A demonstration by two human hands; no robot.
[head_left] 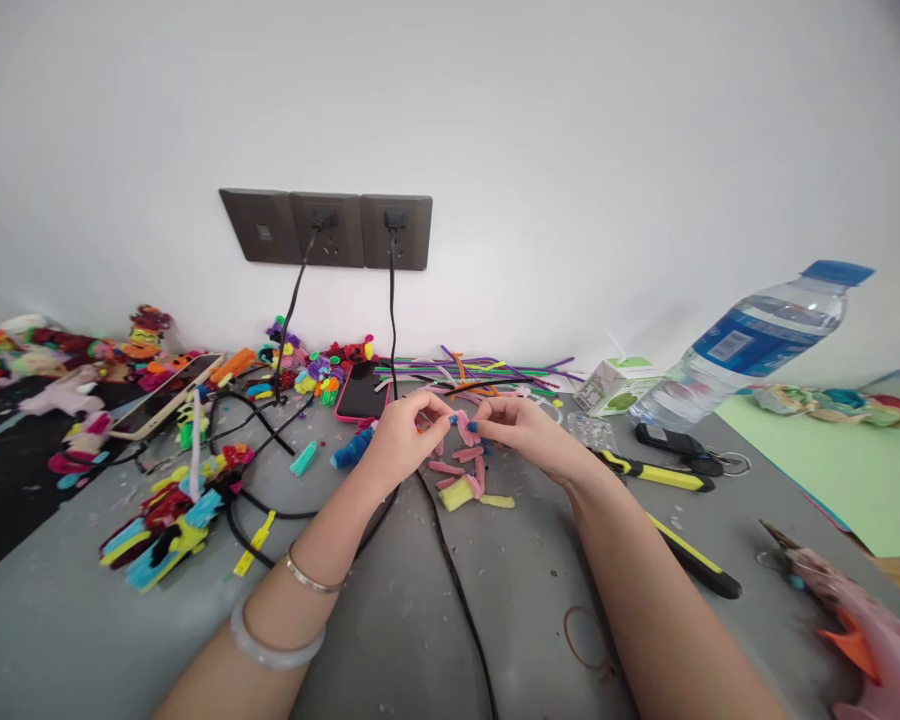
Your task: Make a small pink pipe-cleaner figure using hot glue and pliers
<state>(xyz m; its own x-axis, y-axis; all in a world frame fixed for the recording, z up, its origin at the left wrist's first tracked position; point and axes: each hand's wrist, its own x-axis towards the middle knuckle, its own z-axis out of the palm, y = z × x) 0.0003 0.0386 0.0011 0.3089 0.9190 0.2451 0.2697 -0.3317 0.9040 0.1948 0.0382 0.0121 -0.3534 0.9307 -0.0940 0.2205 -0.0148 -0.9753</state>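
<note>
My left hand (403, 432) and my right hand (523, 428) meet over the grey table (390, 620), both pinching a short pink pipe-cleaner piece (465, 428) between their fingertips. Just below the hands lie several cut pink pieces (461, 462) and a yellow fuzzy piece (457, 493). My left wrist wears two bracelets.
Two black cables (391, 300) run from wall sockets (328, 229) across the table. A pink phone (361, 392), long pipe cleaners (480, 372), finished figures (166, 520), a tablet (161, 397), yellow-handled cutters (656, 473), a tilted water bottle (750, 350), a carton (615, 384), green paper (840, 470) and a pink glue gun (862, 620).
</note>
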